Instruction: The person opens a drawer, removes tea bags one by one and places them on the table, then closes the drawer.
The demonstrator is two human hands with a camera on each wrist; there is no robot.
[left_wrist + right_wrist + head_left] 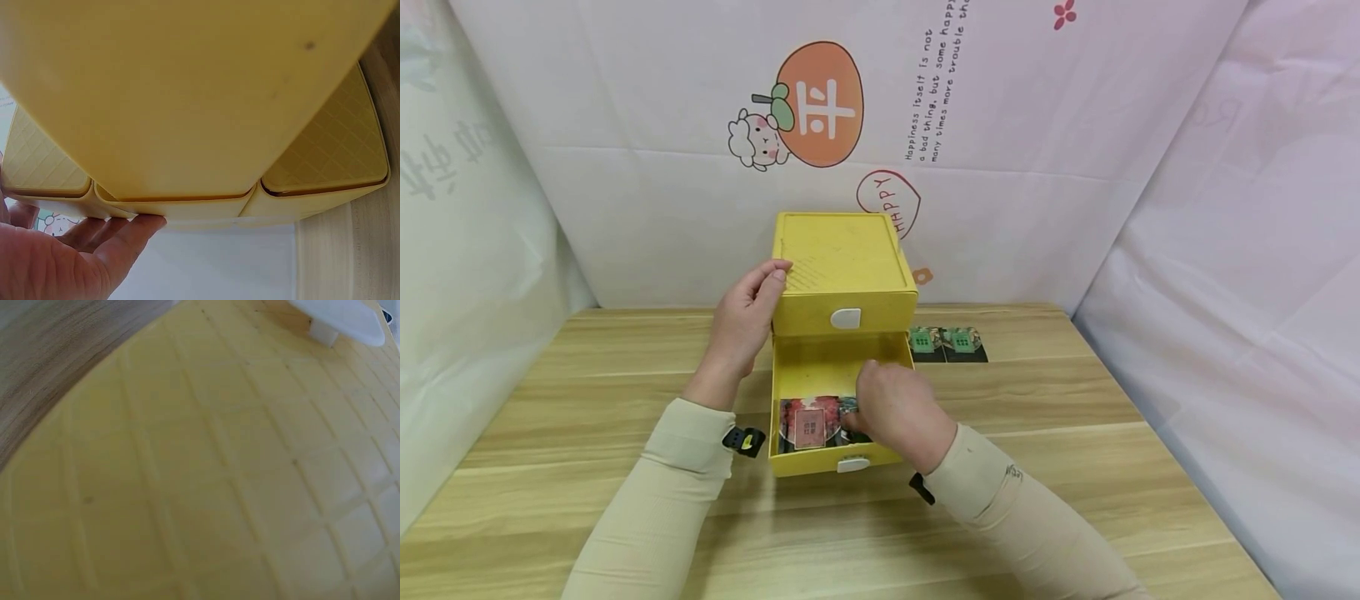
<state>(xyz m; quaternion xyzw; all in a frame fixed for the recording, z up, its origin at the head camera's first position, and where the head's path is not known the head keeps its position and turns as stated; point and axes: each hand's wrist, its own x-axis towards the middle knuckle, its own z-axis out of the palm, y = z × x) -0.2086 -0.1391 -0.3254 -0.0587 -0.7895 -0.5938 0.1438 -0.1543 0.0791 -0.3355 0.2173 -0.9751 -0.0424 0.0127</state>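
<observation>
A yellow two-drawer box (844,250) stands on the table with its lower drawer (842,358) pulled out. My left hand (743,321) rests against the box's upper left edge; the left wrist view shows its fingers (128,240) fairly straight along the yellow plastic. Over the right part of the drawer, my right hand (901,412) has curled fingers and pinches a dark, patterned card (848,407), mostly covered by the hand. Beside it in the drawer lies a red picture card (808,423). The right wrist view shows mainly the quilted yellow drawer front (206,456), not the fingers.
Two green-and-black cards (964,344) lie side by side on the wooden table (1030,450), right of the box. The upper drawer's front has a white knob (846,317), and the lower drawer has another (853,464). A printed white cloth (1037,167) hangs behind.
</observation>
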